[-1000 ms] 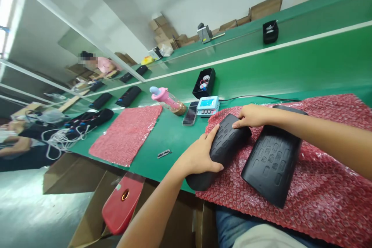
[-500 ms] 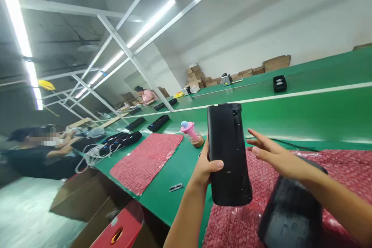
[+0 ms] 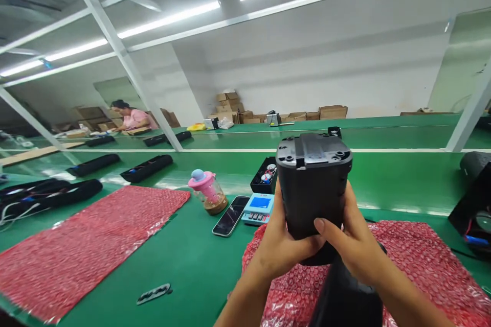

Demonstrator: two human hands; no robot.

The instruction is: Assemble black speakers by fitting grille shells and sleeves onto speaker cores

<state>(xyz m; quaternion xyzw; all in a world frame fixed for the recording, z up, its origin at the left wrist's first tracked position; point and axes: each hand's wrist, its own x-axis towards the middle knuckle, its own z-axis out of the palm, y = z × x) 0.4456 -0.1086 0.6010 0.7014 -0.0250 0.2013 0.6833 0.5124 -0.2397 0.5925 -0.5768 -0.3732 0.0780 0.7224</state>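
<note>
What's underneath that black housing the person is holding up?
Below the black housing, gripped by the left hand and right hand, lie red bubble wrap on the green bench and another black part. The hands hide the housing's lower end and the wrap beneath.

Green tabletop (image 3: 192,260) seen stretching far back, marked by white line (image 3: 238,150) along length. Red bubble-wrap sheet (image 3: 76,245) laid flat at left. Second bubble-wrap sheet (image 3: 422,260) spread at near right. Small black grille strip (image 3: 154,294) laid on bare green near front edge, between sheets. Further back: pink-lidded bottle (image 3: 207,193) stood upright, phone (image 3: 231,215) laid flat just beside blue-faced meter (image 3: 259,209), black tray (image 3: 258,180) set behind meter. Long black speakers (image 3: 146,167) laid at far left.
</note>
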